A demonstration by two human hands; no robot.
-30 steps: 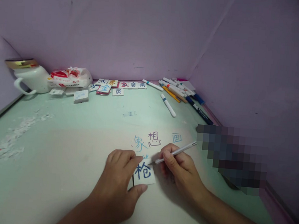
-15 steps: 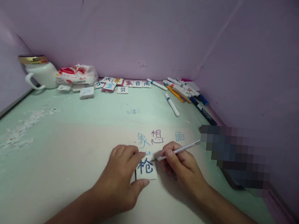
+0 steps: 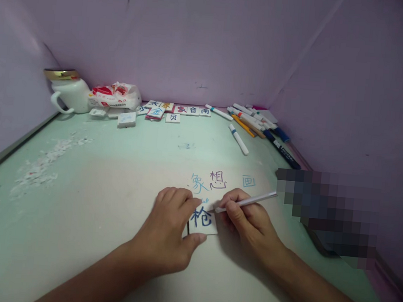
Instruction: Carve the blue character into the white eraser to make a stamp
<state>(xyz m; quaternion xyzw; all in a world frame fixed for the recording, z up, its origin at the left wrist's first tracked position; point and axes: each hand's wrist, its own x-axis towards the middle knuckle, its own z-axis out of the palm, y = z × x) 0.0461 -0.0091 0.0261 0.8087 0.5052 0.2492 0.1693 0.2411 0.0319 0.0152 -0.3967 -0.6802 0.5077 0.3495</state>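
Observation:
A square white card [image 3: 210, 228] with a dark blue Chinese character lies on the table in front of me. My left hand [image 3: 172, 228] grips it from the left, thumb on the near edge and index finger at the far edge. In a pen grip, my right hand [image 3: 248, 216] holds a slim silver craft knife [image 3: 255, 198], its pointed tip at the card's upper right. The fingers partly hide the card's left and far edges. Coloured characters [image 3: 217, 180] are written on the table just beyond it.
White scraps [image 3: 50, 159] lie at the left. Along the back stand a white mug [image 3: 72, 96] with a gold lid, a tissue pack [image 3: 116, 96], small white blocks [image 3: 126, 119] and character cards [image 3: 172, 118]. Markers [image 3: 238, 139] lie back right; a blurred dark object [image 3: 322, 218] is at the right.
The whole view has shifted slightly, so everything appears farther right and a little higher. Both hands keep their hold, with the knife tip still near the card's upper right.

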